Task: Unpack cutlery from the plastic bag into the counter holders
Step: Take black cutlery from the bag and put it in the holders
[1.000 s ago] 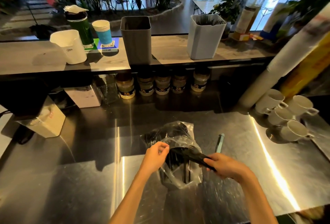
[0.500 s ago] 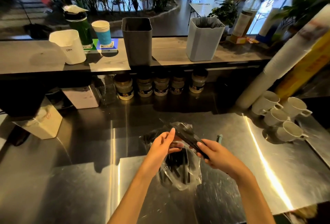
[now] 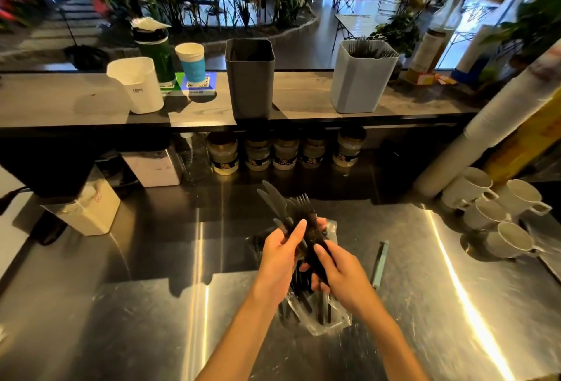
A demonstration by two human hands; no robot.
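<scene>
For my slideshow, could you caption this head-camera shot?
Both hands, left and right, hold black plastic cutlery above its plastic bag, facing counter holders.

Steel counter (image 3: pixel 151 320) with clear plastic bag (image 3: pixel 321 318), teal stick (image 3: pixel 380 263), white mugs (image 3: pixel 498 216), cream box (image 3: pixel 88 213).

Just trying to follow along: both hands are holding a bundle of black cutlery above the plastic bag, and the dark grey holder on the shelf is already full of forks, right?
Not quite. In the head view the dark grey holder looks empty; the forks stand in the light blue-grey holder. The rest holds: left hand and right hand grip the black cutlery above the plastic bag.
</scene>
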